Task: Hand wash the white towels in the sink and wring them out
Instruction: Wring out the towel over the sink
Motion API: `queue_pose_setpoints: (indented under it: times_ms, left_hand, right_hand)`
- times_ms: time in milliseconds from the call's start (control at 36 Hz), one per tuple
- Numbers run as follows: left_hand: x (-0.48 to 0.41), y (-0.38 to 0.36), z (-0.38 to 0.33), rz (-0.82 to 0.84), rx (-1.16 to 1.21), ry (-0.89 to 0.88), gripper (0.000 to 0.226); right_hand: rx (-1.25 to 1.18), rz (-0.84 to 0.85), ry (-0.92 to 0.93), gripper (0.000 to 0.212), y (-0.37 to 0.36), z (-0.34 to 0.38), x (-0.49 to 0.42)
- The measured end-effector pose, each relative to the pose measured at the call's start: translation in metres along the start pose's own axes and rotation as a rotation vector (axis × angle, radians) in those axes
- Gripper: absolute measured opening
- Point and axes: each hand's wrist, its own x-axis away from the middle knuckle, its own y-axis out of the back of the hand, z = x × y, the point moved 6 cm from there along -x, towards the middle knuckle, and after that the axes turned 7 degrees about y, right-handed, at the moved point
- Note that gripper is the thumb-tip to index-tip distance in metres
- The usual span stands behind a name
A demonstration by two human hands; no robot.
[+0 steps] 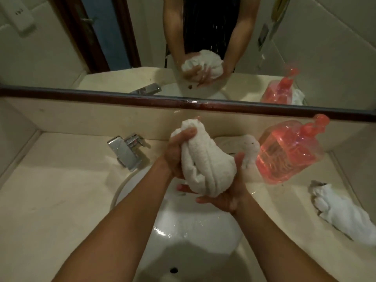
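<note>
A terry towel [205,163], bunched into a ridged, pear-shaped wad, was held above the glossy white sink [193,231]. The left hand [175,155] gripped its narrow far end, fingers curled tight. The right hand [230,198] clasped the fat near end, thumb against its side, fingers mostly hidden beneath. A second towel [345,214] lay crumpled on the beige counter [50,190] at right, near a clear pink bottle [289,153]. A third towel [250,147] was half hidden behind the wad.

Beige counter [50,190] carries faucet [126,151], pink bottle [289,155], crumpled white towel [345,216].
</note>
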Motion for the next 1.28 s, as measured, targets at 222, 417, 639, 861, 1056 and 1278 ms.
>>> queue_pose_setpoints:
  times_ms: [222,417,639,861,1056,1278]
  left_hand:
    - [-0.005,0.035,0.014,-0.237,-0.072,0.102,0.038]
    - [-0.011,0.042,0.027,-0.324,-0.274,0.198,0.028]
    - [-0.008,0.053,0.053,-0.613,-0.493,0.179,0.037]
    - [-0.007,0.057,0.061,-0.807,-0.555,0.010,0.020]
    - [-0.003,0.046,0.037,-0.869,-0.360,-0.143,0.032]
    - [-0.003,0.010,0.030,-0.813,-0.041,-0.071,0.045]
  right_hand:
    - [0.466,-0.090,-0.215,0.125,0.012,0.030,0.015]
    - [1.003,-0.266,-0.348,0.093,0.006,0.032,0.012]
    - [1.225,-0.580,-0.274,0.126,0.023,0.006,0.014]
    - [1.332,-0.654,-0.139,0.104,0.035,0.002,0.015]
    - [1.451,-0.515,0.164,0.093,0.019,0.017,0.013]
    - [2.098,-0.353,0.308,0.157,-0.006,0.035,0.022]
